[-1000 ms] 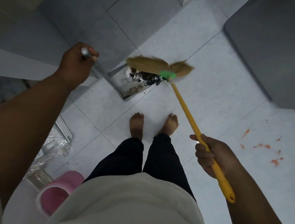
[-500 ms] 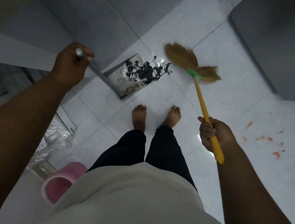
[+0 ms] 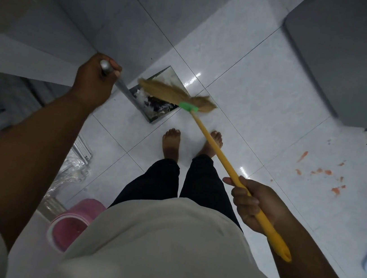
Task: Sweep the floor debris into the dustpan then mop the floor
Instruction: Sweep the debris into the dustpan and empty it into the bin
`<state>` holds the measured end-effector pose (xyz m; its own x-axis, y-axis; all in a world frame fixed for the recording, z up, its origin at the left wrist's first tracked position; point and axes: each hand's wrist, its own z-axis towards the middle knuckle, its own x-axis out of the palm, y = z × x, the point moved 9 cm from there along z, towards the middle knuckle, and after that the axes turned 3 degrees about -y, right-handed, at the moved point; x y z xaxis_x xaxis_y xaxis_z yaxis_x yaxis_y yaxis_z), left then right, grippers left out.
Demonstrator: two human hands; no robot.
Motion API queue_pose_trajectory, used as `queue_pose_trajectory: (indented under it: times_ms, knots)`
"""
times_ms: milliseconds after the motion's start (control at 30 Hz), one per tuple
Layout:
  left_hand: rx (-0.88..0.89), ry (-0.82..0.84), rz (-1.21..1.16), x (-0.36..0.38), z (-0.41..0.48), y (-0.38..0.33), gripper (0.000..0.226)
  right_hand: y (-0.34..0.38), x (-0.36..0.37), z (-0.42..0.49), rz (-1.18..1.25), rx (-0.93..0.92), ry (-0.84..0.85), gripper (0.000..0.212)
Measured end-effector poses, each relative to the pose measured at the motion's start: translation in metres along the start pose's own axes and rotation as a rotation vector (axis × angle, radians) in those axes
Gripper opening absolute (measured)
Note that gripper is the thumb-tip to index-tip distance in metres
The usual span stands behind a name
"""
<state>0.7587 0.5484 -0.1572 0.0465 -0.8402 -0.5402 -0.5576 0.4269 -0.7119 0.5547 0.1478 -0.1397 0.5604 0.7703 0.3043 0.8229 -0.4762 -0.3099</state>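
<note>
Debris [image 3: 158, 107] lies dark and white inside the dustpan [image 3: 155, 115], which the left hand [image 3: 94, 79] steadies by gripping its metal handle [image 3: 122, 88] so the mouth faces the bristles [image 3: 163, 90]. The right hand [image 3: 256, 203] is wrapped round the yellow broom [image 3: 214, 146], angling its head over the pan's lip (orange stains [image 3: 324, 171] on the floor [image 3: 255, 90] likely await the mop)

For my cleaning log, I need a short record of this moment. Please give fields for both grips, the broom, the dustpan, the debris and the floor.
left grip: holds the grey metal dustpan handle
right grip: holds the yellow plastic broom handle near its end
straw bristles: over the square metal dustpan, blurred
debris: dark and white bits inside the dustpan
white tiled floor: orange stains at the right
pink plastic bucket: at the person's left
</note>
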Motion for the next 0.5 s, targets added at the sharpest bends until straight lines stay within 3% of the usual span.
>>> queue_pose_trajectory:
  times_ms: [167, 500]
  knots:
    - [-0.025, -0.021, -0.03, -0.012, -0.01, 0.009, 0.018, 0.017, -0.004, -0.029, -0.065, -0.078, -0.081, 0.036]
    - [-0.01, -0.067, -0.129, -0.022, -0.059, 0.037, 0.036, 0.106, 0.011, -0.015, -0.167, -0.258, -0.131, 0.031]
